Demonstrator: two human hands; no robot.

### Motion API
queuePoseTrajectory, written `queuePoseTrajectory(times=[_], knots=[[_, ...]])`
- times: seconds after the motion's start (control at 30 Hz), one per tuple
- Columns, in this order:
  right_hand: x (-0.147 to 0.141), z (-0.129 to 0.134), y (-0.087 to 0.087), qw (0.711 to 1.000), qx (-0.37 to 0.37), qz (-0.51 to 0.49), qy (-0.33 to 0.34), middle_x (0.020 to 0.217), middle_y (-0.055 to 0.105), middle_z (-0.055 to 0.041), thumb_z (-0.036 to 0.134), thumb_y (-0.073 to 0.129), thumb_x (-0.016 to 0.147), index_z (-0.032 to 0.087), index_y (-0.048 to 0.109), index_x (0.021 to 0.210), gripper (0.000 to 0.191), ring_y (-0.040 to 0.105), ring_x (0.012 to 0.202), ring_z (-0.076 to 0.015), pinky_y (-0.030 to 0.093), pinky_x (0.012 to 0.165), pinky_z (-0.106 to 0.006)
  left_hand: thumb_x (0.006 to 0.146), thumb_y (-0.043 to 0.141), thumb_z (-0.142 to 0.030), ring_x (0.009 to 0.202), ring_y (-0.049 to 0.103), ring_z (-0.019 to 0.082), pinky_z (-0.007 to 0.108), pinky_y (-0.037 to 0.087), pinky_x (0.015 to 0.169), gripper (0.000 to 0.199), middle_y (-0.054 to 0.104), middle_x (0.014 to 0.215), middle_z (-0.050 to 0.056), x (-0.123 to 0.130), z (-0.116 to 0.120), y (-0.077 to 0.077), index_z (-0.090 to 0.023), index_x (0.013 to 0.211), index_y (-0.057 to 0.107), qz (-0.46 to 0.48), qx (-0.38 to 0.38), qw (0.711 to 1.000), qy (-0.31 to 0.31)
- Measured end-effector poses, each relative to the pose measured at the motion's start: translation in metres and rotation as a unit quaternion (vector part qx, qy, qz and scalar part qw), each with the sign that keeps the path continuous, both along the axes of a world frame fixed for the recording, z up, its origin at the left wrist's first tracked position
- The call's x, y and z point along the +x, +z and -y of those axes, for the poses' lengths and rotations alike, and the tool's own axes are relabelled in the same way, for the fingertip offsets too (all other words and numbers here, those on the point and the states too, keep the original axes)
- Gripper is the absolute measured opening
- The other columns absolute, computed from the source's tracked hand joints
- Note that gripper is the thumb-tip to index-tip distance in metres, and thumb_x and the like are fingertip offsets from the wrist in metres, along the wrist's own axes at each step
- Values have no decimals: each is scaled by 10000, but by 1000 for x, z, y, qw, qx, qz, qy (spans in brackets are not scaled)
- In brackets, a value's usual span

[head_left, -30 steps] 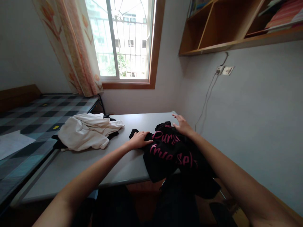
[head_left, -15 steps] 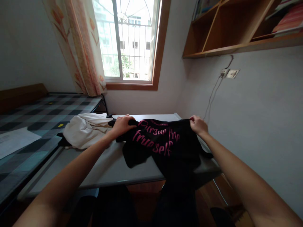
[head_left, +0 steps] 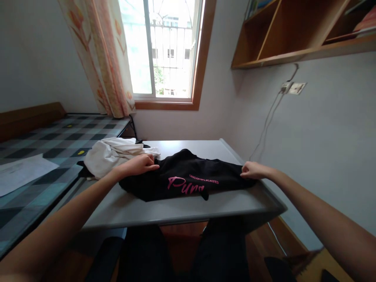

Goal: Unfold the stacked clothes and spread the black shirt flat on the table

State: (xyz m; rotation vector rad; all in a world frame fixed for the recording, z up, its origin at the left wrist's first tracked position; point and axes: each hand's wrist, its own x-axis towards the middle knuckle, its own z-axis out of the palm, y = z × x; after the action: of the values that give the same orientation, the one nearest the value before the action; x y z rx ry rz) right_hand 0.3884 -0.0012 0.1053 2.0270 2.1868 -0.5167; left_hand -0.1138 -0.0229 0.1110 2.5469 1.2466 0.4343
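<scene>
A black T-shirt [head_left: 182,172] with pink lettering lies spread across the white table [head_left: 176,213], partly bunched and folded under, so only some of the print shows. My left hand [head_left: 143,163] pinches the shirt at its left side. At its right end, my right hand [head_left: 254,170] grips the fabric between thumb and fingers. Just beyond my left hand, a crumpled white garment [head_left: 107,156] with black parts rests at the table's left edge.
To the left stands a bed with a checked cover [head_left: 58,133] and a sheet of paper [head_left: 25,172] on it. A wooden shelf [head_left: 282,56] hangs on the right wall above a socket [head_left: 296,88] with a cable. Behind the table is a barred window [head_left: 170,51].
The shirt has come down onto the table and its lower part no longer hangs over the front edge. Both my hands have moved slightly nearer, and more of the upper print shows.
</scene>
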Motion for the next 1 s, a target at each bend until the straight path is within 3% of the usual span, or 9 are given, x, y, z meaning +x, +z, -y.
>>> queuePoseTrajectory(times=[0.13,0.33,0.53,0.67,0.77,0.83,0.9,0.93,1.0], knots=[[-16,-12,4,989,150,-11,17,804,738,-77,306,617,779,197,737,752,165,672,732,-212,454,628,-271,913,500,-454,898,631,207,328,483,857,331,680,1000,59,20,-9,-5,-223,956,732,38,42,998,4],[-45,-10,-12,986,129,15,101,1040,709,-106,341,570,854,179,720,989,258,660,895,-222,468,738,-273,912,507,-399,1149,578,270,396,418,1007,397,606,1288,93,45,-26,-37,-207,1241,618,-7,60,997,46],[-59,-10,-43,983,175,56,11,1047,683,-103,417,461,926,202,703,945,324,641,902,-237,428,688,-297,952,459,-386,1191,550,263,446,340,1048,400,598,1321,81,52,-30,-81,-245,1312,563,-19,102,990,94],[-69,-15,-70,966,237,70,-78,1044,669,-107,390,412,951,202,682,949,330,612,952,-245,414,758,-325,935,500,-370,1168,551,262,436,357,1028,353,625,1261,77,53,-23,-91,-241,1241,617,33,127,984,122],[-76,-15,-86,944,299,99,-96,1065,656,-121,339,398,957,188,668,984,311,580,994,-258,389,823,-354,875,575,-320,1130,536,288,445,380,995,254,631,1148,107,64,-4,-80,-201,1065,695,88,161,969,163],[-77,-14,-91,940,313,103,-91,1054,657,-122,327,393,958,181,665,982,310,573,984,-258,379,824,-355,849,602,-324,983,563,257,421,420,919,181,633,963,89,78,20,-58,-188,905,707,140,139,970,141],[-76,-14,-93,940,317,100,-85,1041,659,-118,327,398,956,179,664,972,305,569,970,-254,373,813,-349,865,592,-387,697,536,159,313,453,726,222,574,713,19,94,56,-28,-182,863,679,226,9,974,20],[-76,-14,-93,939,319,98,-83,1037,659,-117,327,402,954,180,663,968,300,567,965,-252,369,811,-346,877,580,-428,588,484,125,269,427,619,266,523,628,-9,100,77,-12,-175,886,662,279,-81,956,-42],[-74,-14,-92,938,322,96,-82,1032,659,-116,325,409,950,182,663,962,292,563,955,-247,364,807,-341,855,601,-534,494,431,100,238,382,522,385,473,565,-34,101,123,15,-175,993,629,359,-232,887,-174]])
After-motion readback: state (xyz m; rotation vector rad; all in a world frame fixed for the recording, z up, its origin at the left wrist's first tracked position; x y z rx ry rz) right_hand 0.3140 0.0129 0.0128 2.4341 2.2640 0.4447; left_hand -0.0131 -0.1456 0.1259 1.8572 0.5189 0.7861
